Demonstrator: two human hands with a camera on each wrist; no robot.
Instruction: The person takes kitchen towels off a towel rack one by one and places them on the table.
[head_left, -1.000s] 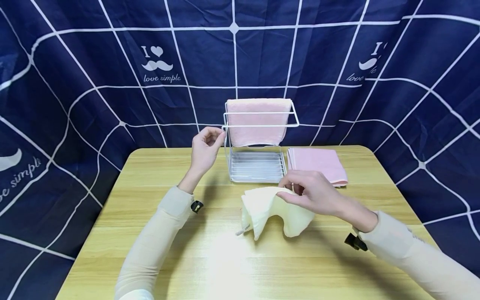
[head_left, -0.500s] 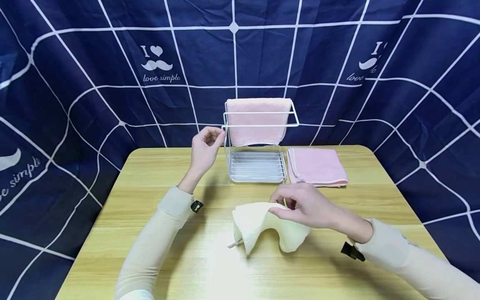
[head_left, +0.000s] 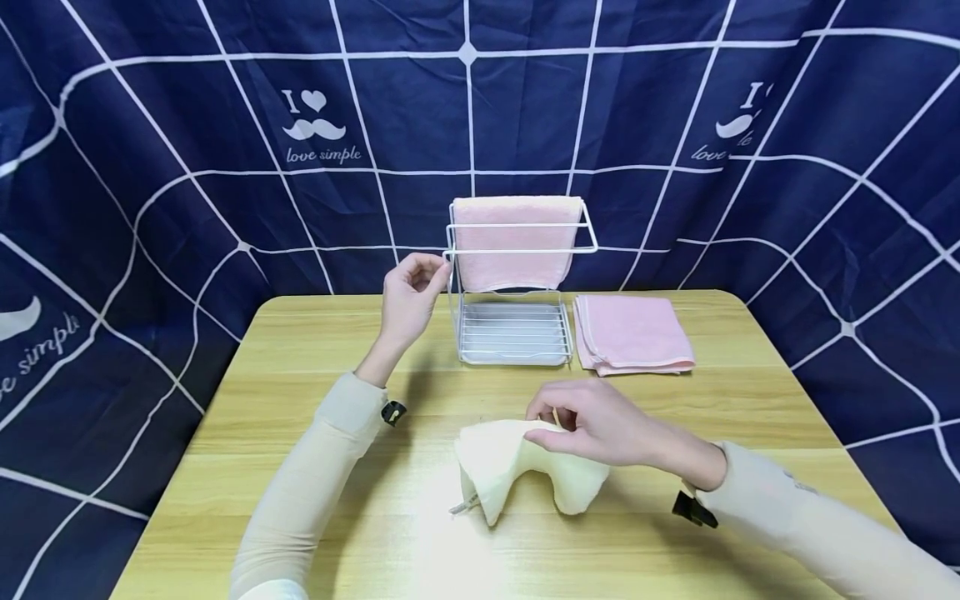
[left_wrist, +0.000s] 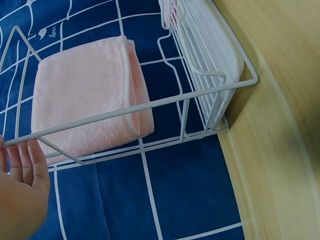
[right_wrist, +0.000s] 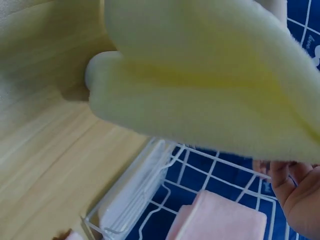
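- In the right-wrist view the yellow cloth (head_left: 510,454) is filling most of the upper part and hiding my right fingertips; its edges are running out of frame at twelve and three o'clock.
- From the head view, my fingertips are disappearing behind the cloth's top edge, and the print on its small tag (head_left: 465,504), at seven o'clock, is showing too small to read.
- I cannot tell whether the cloth's lower corners are touching the table (head_left: 315,333).
- In the left-wrist view my left hand (head_left: 408,296) is being cut off at nine o'clock, with part of its fingers going behind the wire.
- My right hand (head_left: 600,421) is coming in from four o'clock, palm down, thumb on the near side, pinching the cloth's upper edge; the cloth is drooping in two lobes with an arch between.
- My left arm is reaching up from seven o'clock, wrist bent, fingers curling and gripping the rack (head_left: 525,251) at its upper left front corner.
- Seen from the cloth, the rack is standing at twelve o'clock, with a pink towel (head_left: 513,238) hanging inside; a folded pink towel (head_left: 637,333) is lying between one and two o'clock, just beside the rack.
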